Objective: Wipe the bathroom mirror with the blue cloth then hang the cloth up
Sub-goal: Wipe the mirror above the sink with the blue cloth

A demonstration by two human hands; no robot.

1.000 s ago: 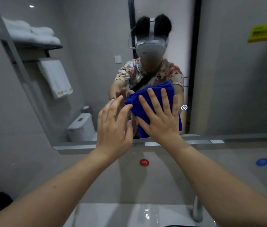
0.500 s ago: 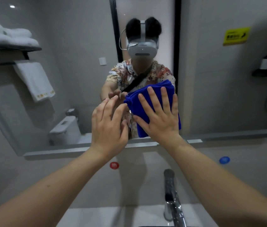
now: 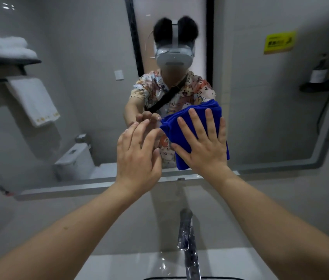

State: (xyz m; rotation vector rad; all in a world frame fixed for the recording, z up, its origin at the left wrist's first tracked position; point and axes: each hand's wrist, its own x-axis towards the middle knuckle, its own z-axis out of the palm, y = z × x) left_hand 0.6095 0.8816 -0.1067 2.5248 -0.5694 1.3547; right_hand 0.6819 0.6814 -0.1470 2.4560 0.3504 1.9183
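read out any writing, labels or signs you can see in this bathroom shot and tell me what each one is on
None can be read.
Yellow sign, reflected in the mirror: dark print, too blurred to read.
Bottle on the reflected shelf: pale label, too blurred.
Hanging white towel: small gold marks along the hem, too small to tell.
Blue cloth under the right hand: no text visible.

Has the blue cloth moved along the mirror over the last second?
Cannot tell: the camera itself swung. The blue cloth sits just above the mirror's bottom edge as before.
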